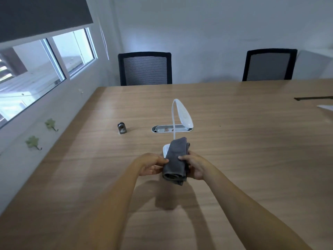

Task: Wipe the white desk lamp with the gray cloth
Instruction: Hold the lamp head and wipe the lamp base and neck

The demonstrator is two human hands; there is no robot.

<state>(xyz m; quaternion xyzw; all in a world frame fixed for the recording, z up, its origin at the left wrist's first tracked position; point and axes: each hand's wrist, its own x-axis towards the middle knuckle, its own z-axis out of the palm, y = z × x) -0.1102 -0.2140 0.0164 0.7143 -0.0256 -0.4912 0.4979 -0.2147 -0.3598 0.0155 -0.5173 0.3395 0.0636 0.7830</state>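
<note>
While outstretched, hands (173, 166) gripping gray cloth (175, 162)

I see a wooden counter (234, 159) with a small metal cylinder (122, 128) and an oval cable tray (158, 128), two black mesh chairs (145, 68) behind it.

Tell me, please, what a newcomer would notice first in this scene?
Probably the gray cloth, bunched between the left hand and right hand above the wooden table. Just behind it stands the white desk lamp, its base partly hidden by the cloth.
</note>
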